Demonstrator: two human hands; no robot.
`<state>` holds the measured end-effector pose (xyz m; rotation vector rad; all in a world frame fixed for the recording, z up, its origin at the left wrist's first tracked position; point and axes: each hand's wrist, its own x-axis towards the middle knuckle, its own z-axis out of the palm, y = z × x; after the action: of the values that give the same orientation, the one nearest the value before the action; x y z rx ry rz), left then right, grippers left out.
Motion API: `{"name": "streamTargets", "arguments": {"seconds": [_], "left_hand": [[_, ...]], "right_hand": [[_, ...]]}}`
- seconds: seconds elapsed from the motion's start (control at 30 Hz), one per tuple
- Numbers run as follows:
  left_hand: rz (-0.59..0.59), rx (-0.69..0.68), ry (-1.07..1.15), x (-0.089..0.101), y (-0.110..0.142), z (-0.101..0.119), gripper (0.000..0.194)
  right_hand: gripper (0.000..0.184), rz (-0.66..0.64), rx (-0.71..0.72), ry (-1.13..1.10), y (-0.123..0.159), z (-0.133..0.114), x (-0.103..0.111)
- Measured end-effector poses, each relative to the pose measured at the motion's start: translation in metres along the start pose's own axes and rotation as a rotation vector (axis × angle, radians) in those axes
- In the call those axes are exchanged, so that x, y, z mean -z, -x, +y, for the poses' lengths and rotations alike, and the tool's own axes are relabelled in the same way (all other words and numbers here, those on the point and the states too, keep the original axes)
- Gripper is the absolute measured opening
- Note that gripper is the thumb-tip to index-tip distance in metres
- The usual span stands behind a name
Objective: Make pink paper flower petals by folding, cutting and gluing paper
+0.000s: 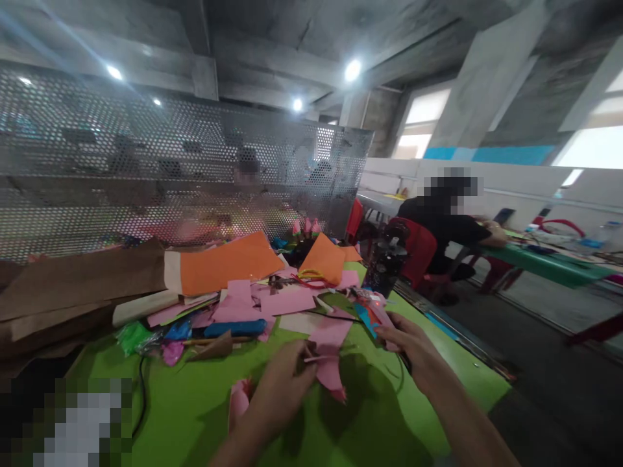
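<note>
My left hand is over the green table, fingers pinched on a folded pink paper piece. My right hand is a little to the right, fingers curled near pink and blue paper scraps; motion blur hides what it holds. A small pink paper piece lies on the table beside my left wrist.
Orange sheets, pink sheets and brown paper are heaped at the table's far side before a perforated metal screen. A black cable runs at left. A person in black sits at another green table to the right.
</note>
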<state>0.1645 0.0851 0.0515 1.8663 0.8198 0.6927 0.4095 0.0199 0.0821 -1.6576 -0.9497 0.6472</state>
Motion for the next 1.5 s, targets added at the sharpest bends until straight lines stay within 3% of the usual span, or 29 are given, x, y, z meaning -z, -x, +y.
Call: {"name": "streamTargets", "arguments": {"seconds": [0.17, 0.3, 0.57, 0.7, 0.9, 1.03, 1.13, 1.37, 1.5], "left_hand": [[0.241, 0.155, 0.423, 0.025, 0.009, -0.012, 0.018], [0.359, 0.191, 0.512, 0.042, 0.02, -0.016, 0.017], [0.383, 0.082, 0.419, 0.055, 0.027, -0.01, 0.005], [0.511, 0.086, 0.591, 0.048, 0.026, -0.022, 0.015], [0.585, 0.137, 0.701, 0.043, 0.029, -0.023, 0.018], [0.625, 0.116, 0.688, 0.05, 0.032, -0.012, 0.015], [0.635, 0.129, 0.623, 0.058, 0.033, -0.005, 0.016], [0.633, 0.158, 0.501, 0.068, 0.03, -0.011, 0.01], [0.628, 0.163, 0.459, 0.067, 0.031, -0.013, 0.013]], "right_hand": [[0.033, -0.133, -0.003, -0.274, 0.009, -0.019, -0.024], [0.029, -0.302, -0.106, -0.51, 0.012, -0.037, -0.06], [0.034, -0.502, -0.033, -0.338, 0.025, -0.061, -0.141], [0.036, -0.431, -0.102, -0.434, 0.033, -0.058, -0.16], [0.032, -0.459, -0.163, -0.451, 0.043, -0.043, -0.166], [0.03, -0.381, -0.17, -0.377, 0.04, -0.039, -0.161], [0.03, -0.362, -0.14, -0.358, 0.031, -0.034, -0.151], [0.034, -0.492, 0.0, -0.269, 0.017, -0.026, -0.126], [0.033, -0.433, 0.041, -0.205, 0.025, -0.036, -0.128]]}}
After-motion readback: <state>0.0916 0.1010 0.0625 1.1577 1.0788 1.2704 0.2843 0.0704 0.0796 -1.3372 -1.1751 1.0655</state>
